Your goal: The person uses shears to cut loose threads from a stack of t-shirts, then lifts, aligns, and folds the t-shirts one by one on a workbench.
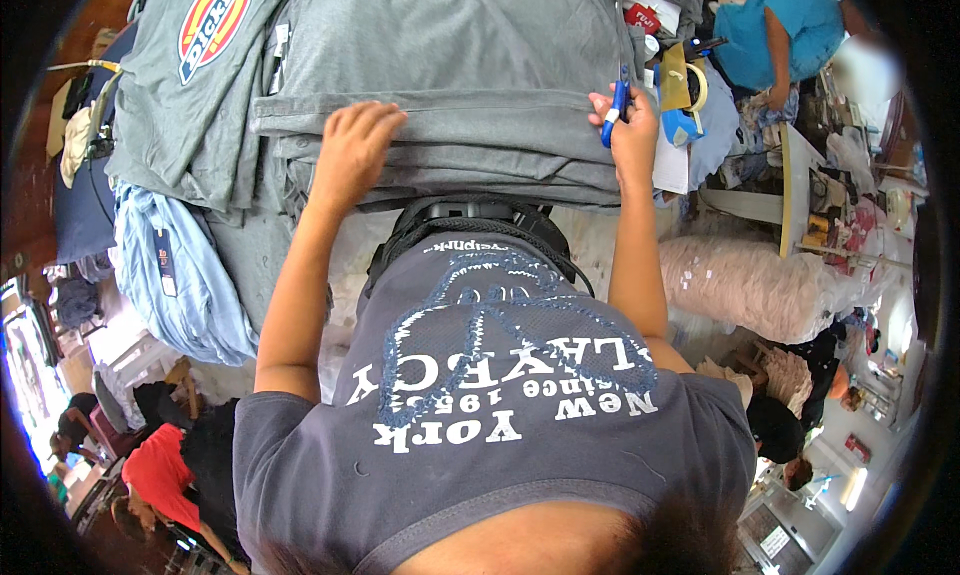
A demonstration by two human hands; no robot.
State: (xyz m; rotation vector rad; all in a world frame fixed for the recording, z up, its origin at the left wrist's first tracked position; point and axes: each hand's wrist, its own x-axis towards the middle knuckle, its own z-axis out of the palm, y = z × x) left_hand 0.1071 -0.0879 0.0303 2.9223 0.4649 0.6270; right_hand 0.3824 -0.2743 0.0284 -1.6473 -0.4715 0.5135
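A grey T-shirt [450, 50] lies spread on top of a stack of folded grey shirts [470, 170] in front of me. Its hem band runs across from side to side. My left hand [360, 145] rests palm down on the left part of that hem, fingers extended and holding nothing. At the hem's right end, my right hand [636, 140] grips blue thread snips [616, 113], their tip pointing away from me. Whether the right fingers also touch the cloth is hard to tell.
Left of the stack lie a grey shirt with a large printed logo [205, 115] and a light blue garment [175, 275] with a dark tag. Tape rolls [697, 87] and papers sit on the right. A large pale pink bundle [745, 287] stands beyond. Other people work around.
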